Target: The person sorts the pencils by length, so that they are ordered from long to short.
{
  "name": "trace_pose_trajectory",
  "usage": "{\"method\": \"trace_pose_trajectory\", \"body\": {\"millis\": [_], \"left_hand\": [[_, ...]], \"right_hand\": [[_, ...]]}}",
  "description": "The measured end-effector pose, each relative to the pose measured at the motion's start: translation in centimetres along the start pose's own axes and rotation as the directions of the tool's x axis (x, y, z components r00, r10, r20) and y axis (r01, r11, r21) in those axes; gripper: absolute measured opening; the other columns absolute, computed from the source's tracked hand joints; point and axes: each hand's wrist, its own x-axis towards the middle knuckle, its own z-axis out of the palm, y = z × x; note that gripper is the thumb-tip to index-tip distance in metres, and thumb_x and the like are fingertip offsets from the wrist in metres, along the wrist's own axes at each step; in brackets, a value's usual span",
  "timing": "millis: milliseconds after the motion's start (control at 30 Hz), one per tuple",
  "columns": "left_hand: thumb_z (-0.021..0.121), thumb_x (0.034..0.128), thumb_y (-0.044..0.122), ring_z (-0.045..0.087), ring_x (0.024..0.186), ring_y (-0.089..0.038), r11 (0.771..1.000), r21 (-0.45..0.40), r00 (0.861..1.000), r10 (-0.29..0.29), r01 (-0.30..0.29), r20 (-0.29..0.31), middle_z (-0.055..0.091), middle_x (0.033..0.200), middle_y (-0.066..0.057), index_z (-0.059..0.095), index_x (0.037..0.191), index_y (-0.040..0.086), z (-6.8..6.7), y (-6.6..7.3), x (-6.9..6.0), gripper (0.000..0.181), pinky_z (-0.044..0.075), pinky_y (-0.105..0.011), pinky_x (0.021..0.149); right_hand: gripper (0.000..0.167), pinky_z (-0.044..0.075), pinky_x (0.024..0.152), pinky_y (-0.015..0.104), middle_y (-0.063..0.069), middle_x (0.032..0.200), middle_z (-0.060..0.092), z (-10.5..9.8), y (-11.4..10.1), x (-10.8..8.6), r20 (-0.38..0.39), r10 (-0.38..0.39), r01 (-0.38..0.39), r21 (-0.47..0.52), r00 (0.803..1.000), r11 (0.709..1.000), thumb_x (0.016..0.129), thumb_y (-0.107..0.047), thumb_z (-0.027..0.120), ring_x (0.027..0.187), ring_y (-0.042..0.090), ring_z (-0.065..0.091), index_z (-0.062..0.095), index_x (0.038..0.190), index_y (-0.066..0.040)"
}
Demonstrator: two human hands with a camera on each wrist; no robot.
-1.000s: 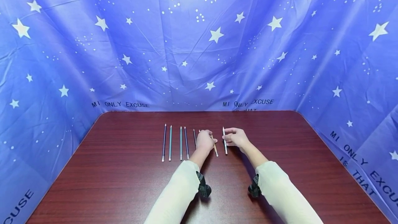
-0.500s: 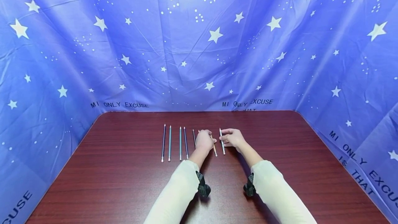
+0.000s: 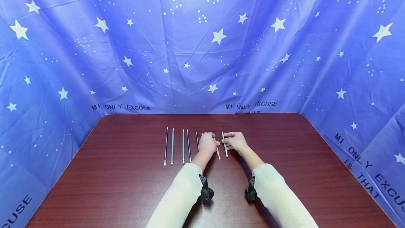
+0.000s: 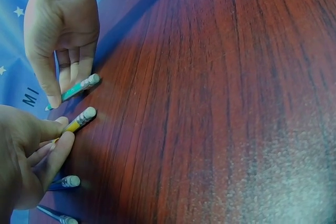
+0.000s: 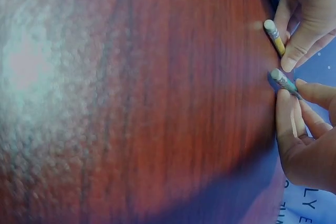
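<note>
My left hand (image 3: 209,143) pinches a yellow pencil (image 4: 75,124) between thumb and fingers, its white eraser end pointing toward me. Just to the right, my right hand (image 3: 236,141) holds a green pencil (image 5: 286,83) between thumb and fingers, slightly tilted. A narrow gap separates these two pencils. Left of my left hand lies a row of pencils: a dark blue pencil (image 3: 166,146), a teal pencil (image 3: 172,146), another teal pencil (image 3: 183,146) and another dark blue pencil (image 3: 189,145). Partly hidden by my left hand is a dark pencil (image 3: 197,140).
The pencils lie on a dark red-brown wooden table (image 3: 126,185). A blue star-patterned curtain (image 3: 177,45) hangs behind its far edge and along both sides. A black wrist camera (image 3: 206,189) sits on the left sleeve, another wrist camera (image 3: 250,190) on the right.
My right hand has moved left with the green pencil, bringing it closer to the yellow one. My left hand has stayed nearly in place.
</note>
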Motion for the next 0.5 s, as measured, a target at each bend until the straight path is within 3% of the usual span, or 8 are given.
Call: {"method": "trace_pose_trajectory", "body": {"millis": [500], "left_hand": [[0.076, 0.0776, 0.021, 0.062, 0.099, -0.026, 0.999, 0.033, 1.000, 0.004, -0.004, 0.009, 0.065, 0.104, -0.011, 0.067, 0.108, 0.006, 0.34, -0.16, 0.21, 0.035, 0.052, -0.034, 0.086]], "right_hand": [[0.028, 0.056, 0.058, 0.024, 0.015, 0.086, 0.071, 0.75, 0.65, 0.15, -0.065, -0.025, 0.020, -0.079, 0.998, 0.997, 0.083, -0.003, 0.065, 0.061, 0.010, 0.058, 0.066, 0.110, 0.005]]}}
